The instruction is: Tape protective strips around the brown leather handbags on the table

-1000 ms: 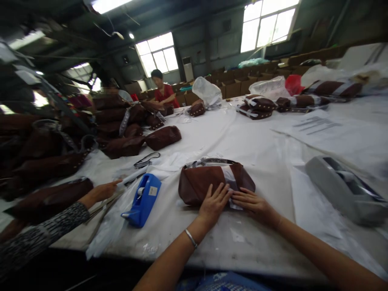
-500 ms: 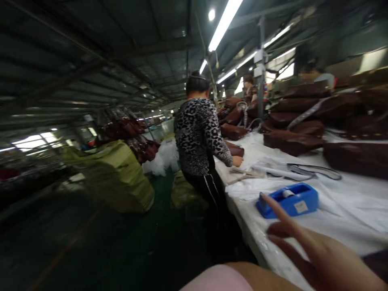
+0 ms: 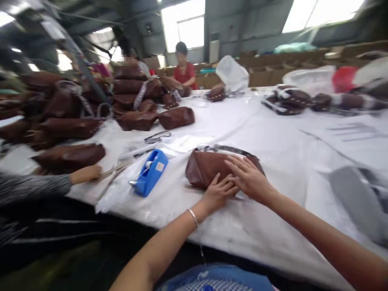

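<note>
Asker: Where's the brown bag (image 3: 206, 167)?

Me: Right in front of me, lying on the white table (image 3: 224, 125) near the edge on my side. Its dark strap (image 3: 239, 152) runs along the top, on the far side.

Asker: And your 2 hands?

Me: My left hand (image 3: 218, 193) lies against the lower front, fingers slightly apart. My right hand (image 3: 253, 180) is higher and further right, fingers stretched out and a little spread over the front. Neither is clamped on anything. The fingertips of my left come up close to my right; whether they touch, I can't tell. What sits under my fingers is hidden.

Asker: What's around you?

Me: On my left is a blue tape dispenser (image 3: 151, 173), tilted across the cloth, and on my right a grey object (image 3: 348, 198), blurred. Past the blue dispenser, 1 co-worker's hand (image 3: 86, 174) is at the table edge, near another bag (image 3: 71, 157). More brown bags (image 3: 129, 87) are heaped behind that. Across the table is 1 person in red (image 3: 185, 74).
</note>
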Demonstrator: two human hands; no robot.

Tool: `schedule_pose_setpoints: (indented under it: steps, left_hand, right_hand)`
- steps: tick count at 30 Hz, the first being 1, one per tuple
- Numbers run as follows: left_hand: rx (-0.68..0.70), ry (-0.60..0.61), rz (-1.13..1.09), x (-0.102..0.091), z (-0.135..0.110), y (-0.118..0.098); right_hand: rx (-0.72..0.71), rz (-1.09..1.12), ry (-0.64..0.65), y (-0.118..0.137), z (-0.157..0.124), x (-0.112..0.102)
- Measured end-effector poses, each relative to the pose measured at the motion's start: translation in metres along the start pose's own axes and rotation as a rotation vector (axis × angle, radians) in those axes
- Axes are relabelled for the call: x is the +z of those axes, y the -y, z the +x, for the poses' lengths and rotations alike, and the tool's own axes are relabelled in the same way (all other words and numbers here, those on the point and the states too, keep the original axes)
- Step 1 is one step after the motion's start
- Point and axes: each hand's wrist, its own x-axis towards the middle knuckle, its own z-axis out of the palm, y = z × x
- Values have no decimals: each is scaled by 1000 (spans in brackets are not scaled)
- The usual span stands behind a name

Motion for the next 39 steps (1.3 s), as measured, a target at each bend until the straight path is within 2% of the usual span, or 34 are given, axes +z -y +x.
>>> schedule_pose_setpoints:
  steps: [3,6,10,14,17,21,24,29,33,36,39]
  left_hand:
    - [108,-28,-43,18,6,2]
    - [131,-23,-21,23,0,8]
    - [146,-8,-26,24,-4,10]
    - [139,-35,-37,24,-3,9]
    - [138,-58,-32,26,-3,9]
    - [168,-63,-23,30,-4,12]
    - [183,-51,-24,32,-5,14]
    - [173,-21,-51,31,-6,13]
    - [161,5,-82,29,-6,13]
    - [161,18,-91,27,-6,13]
    - [163,22,-89,25,-5,13]
  right_hand:
    - [218,-230,32,-40,-45,-3]
    - [266,-243,127,-49,-67,10]
    - [238,-215,113,-33,-89,21]
    - [122,-222,-34,-5,-106,18]
    - [109,-278,-85,0,-104,28]
    - [130,-338,-58,-14,-92,50]
    - [119,-341,-58,-19,-94,53]
    - [27,-298,-39,7,-128,34]
    - [-54,-212,68,32,-153,35]
    - [-34,-178,123,33,-152,46]
    - [-80,-169,126,24,-141,53]
